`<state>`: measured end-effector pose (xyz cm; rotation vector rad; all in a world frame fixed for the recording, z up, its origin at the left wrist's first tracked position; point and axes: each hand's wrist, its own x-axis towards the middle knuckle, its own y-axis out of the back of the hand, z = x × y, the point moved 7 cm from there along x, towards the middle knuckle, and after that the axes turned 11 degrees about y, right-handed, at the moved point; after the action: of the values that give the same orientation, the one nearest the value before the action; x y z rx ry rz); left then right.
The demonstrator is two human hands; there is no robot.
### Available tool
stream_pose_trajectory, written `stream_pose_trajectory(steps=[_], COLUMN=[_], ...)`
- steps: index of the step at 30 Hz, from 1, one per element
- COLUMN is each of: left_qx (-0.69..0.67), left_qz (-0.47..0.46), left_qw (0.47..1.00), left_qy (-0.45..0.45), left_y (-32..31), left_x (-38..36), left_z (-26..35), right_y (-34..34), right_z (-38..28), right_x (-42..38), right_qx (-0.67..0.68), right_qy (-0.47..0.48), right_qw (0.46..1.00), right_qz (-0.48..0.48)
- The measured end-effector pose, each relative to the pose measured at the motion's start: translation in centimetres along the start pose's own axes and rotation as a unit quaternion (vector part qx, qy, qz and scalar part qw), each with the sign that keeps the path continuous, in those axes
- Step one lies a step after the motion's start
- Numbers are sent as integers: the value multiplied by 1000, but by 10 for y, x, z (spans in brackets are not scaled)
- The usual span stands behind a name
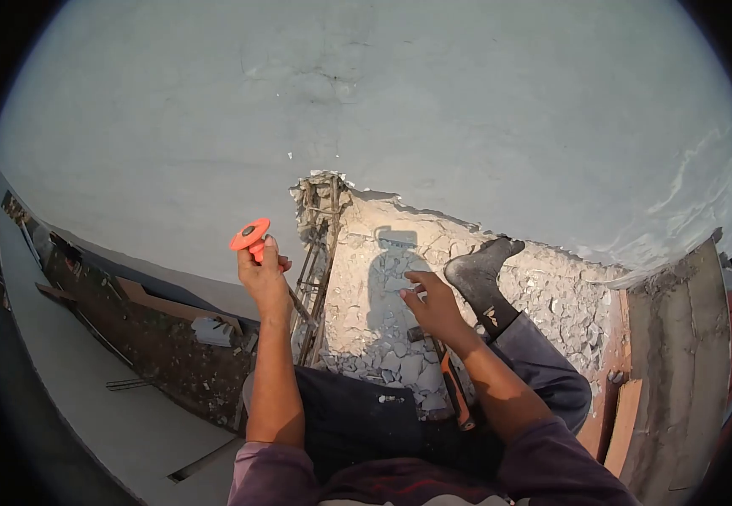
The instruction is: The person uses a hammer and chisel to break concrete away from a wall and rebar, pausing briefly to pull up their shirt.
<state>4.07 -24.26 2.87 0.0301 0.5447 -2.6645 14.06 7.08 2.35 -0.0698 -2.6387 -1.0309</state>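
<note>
My left hand is closed around a chisel with an orange hand guard. Its metal shaft slants down toward the exposed steel bars in the broken wall. My right hand hovers over the rubble, fingers apart and holding nothing. Below my right wrist lies a hammer with an orange and black handle; its head rests among the concrete pieces. Chipped concrete covers the ledge between my legs.
A grey plastered wall rises ahead with a jagged broken edge. My dark-socked foot stands on the rubble at right. The left side drops to littered ground. A wooden board lies at right.
</note>
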Motion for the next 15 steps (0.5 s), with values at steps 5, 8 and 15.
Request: stream_pose_trajectory(steps=[5, 8, 15], left_qx=[-7, -17, 38], left_qz=[101, 93, 92], left_qw=[987, 988, 988], left_qy=[124, 125, 115], left_y=[52, 52, 53], left_x=[12, 30, 49], left_z=[-48, -47, -46], right_y=[-81, -130, -154], right_z=[42, 88, 99], right_x=[132, 185, 212], right_qx=[252, 218, 334], right_qy=[-178, -150, -145], right_qw=[950, 960, 918], right_qz=[39, 92, 155])
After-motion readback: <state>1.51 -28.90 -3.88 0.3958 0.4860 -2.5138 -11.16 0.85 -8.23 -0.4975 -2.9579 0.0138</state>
